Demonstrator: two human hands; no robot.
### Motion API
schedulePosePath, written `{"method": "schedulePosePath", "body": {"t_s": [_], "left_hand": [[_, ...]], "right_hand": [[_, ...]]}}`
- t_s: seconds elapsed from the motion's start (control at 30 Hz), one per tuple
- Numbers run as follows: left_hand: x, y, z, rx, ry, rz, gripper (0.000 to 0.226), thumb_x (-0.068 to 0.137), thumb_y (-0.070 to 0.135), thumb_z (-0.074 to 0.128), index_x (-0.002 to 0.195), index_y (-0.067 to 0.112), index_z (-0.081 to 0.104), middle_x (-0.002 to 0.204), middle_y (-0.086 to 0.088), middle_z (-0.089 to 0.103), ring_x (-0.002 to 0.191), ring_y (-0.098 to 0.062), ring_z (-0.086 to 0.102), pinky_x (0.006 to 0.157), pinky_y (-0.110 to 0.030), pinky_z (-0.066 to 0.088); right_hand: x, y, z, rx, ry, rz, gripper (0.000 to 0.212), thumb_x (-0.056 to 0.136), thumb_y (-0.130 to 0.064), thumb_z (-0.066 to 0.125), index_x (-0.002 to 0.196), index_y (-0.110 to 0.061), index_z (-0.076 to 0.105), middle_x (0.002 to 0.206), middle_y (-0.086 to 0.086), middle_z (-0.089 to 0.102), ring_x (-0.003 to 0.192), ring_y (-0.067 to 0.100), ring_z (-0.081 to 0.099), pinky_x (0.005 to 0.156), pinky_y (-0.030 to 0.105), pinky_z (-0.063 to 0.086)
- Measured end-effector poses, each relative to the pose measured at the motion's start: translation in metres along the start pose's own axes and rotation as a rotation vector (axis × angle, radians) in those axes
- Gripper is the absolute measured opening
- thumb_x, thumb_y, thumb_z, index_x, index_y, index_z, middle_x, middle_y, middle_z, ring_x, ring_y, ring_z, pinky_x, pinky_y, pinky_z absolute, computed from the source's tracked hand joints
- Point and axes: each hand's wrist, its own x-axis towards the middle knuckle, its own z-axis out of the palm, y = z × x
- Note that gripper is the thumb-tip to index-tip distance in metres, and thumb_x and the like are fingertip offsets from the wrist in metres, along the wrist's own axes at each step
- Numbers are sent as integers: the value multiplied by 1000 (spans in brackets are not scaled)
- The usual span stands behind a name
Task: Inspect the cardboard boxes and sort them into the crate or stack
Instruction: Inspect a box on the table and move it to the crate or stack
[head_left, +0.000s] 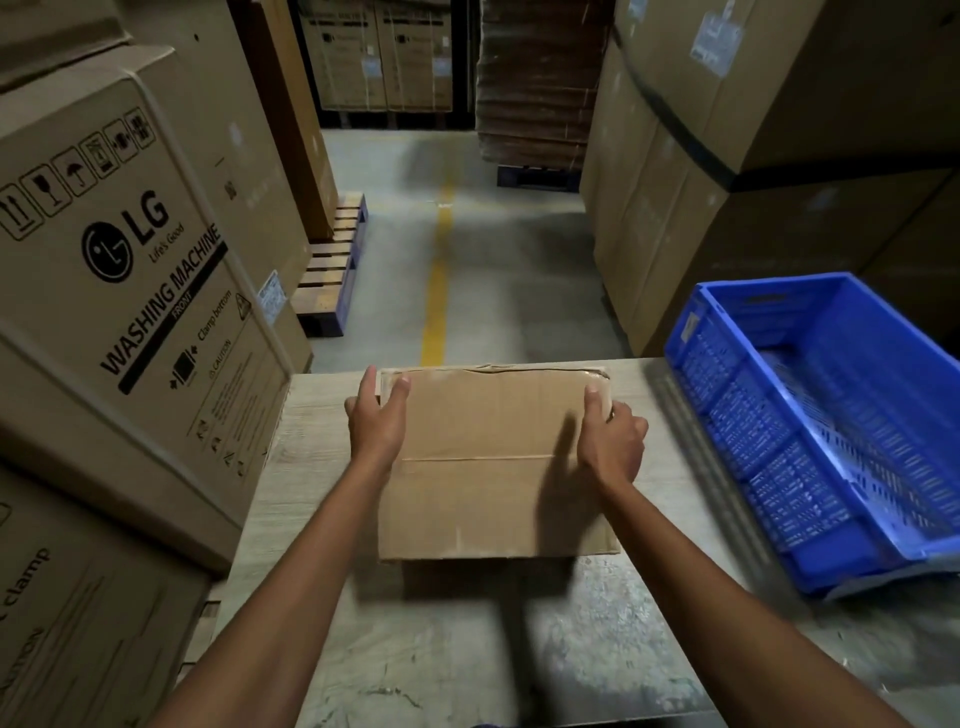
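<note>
A plain brown cardboard box (488, 462) sits in the middle of a pale wooden table (467, 623), its taped flaps facing up. My left hand (376, 415) grips the box's far left corner, thumb on top and fingers down the side. At the far right corner my right hand (610, 434) grips it the same way, thumb on top. A blue plastic crate (826, 431) with slotted walls stands on the table to the right of the box, with nothing visible inside it.
Large washing-machine cartons (130, 291) are stacked close on the left, and tall cartons (753, 156) rise behind the crate on the right. Beyond the table a concrete aisle with a yellow line (439, 280) runs back to pallets and more stacked cardboard.
</note>
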Motion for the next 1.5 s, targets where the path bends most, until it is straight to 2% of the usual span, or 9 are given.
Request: {"method": "schedulePosePath", "body": {"t_s": [0.17, 0.37, 0.5, 0.67, 0.8, 1.0, 1.27, 1.4, 1.5], "left_hand": [[-3, 14, -8, -141, 92, 90, 37, 94, 57, 54, 118, 29, 55, 126, -10, 54, 92, -12, 55, 71, -25, 43], [-37, -4, -11, -46, 172, 116, 39, 90, 36, 68, 113, 17, 44, 119, -15, 49, 82, -11, 53, 62, -22, 39], [-68, -18, -18, -9, 191, 103, 39, 89, 30, 70, 117, 18, 45, 112, -9, 47, 89, -22, 54, 66, -27, 39], [-100, -33, -28, 111, 150, 135, 42, 92, 25, 67, 128, 15, 47, 120, -4, 40, 82, 4, 47, 65, -19, 36], [-94, -40, -33, 473, 196, 502, 27, 85, 18, 72, 110, 12, 64, 122, -11, 45, 111, -27, 46, 87, -42, 48], [-73, -14, -26, 656, 50, 879, 18, 82, 11, 67, 99, 8, 69, 109, -12, 61, 103, -28, 56, 84, -40, 47], [-65, -17, -24, 934, -131, 749, 32, 96, 23, 50, 122, 12, 65, 133, -8, 60, 125, -27, 52, 100, -42, 42], [-52, 3, -27, 940, -147, 811, 21, 94, 20, 50, 102, 14, 68, 109, -2, 62, 103, -21, 51, 84, -35, 43], [-40, 4, -24, 869, -170, 729, 30, 98, 20, 46, 123, 14, 61, 138, -9, 53, 128, -24, 43, 103, -38, 41]], "right_hand": [[-4, -17, -7, 102, -5, 59, 71, 94, -71, 39, 132, -11, 46, 133, 14, 47, 103, 28, 53, 80, 38, 40], [-17, -2, -8, 128, -22, 119, 72, 88, -72, 51, 122, -9, 46, 126, 14, 53, 95, 25, 50, 81, 41, 48], [-34, 22, -14, 107, -27, 140, 57, 91, -63, 56, 113, -11, 45, 123, 14, 53, 93, 24, 49, 77, 36, 43], [-56, 39, -21, 31, 14, 56, 54, 94, -52, 58, 128, -12, 44, 129, 11, 48, 105, 27, 53, 90, 45, 45], [-65, 30, -11, -178, 187, -371, 56, 87, -33, 68, 135, -10, 49, 150, 13, 37, 142, 29, 34, 117, 58, 12], [-93, -16, 34, -87, -163, -936, 24, 84, -20, 69, 106, -10, 69, 126, 10, 58, 117, 25, 54, 94, 33, 47], [-106, -18, 66, -463, -235, -1058, 33, 93, -33, 39, 100, -12, 63, 104, 7, 59, 93, 26, 58, 60, 35, 48], [-94, -43, 64, -616, -258, -1058, 26, 92, -35, 47, 99, -12, 59, 102, 10, 56, 90, 29, 55, 67, 40, 43], [-85, -56, 66, -674, -321, -1041, 39, 99, -41, 41, 122, -12, 55, 127, 14, 53, 114, 30, 50, 91, 44, 46]]}}
